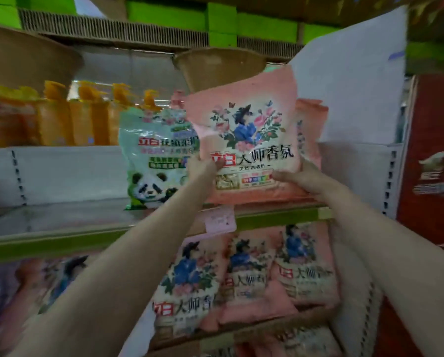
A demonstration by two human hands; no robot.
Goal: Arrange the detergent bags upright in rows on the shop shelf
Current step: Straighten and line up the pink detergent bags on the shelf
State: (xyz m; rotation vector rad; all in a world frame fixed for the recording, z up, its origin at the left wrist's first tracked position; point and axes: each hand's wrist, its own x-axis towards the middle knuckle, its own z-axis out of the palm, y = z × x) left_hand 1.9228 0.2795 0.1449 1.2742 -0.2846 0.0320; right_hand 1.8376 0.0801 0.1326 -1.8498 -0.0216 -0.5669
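Observation:
A pink detergent bag (249,140) with a flower picture stands upright at the right end of the shelf (61,240). My left hand (205,167) grips its lower left edge. My right hand (297,177) grips its lower right corner. Another pink bag (309,130) stands right behind it. A green bag with a panda (153,161) stands upright just to the left, touching the pink one. One shelf down, three pink bags (249,276) lean in a row.
Orange pouches (68,119) line the back ledge at the left. A white side panel (357,94) closes the shelf on the right, with a red carton (432,155) beyond it. A price tag (219,220) hangs on the green shelf edge.

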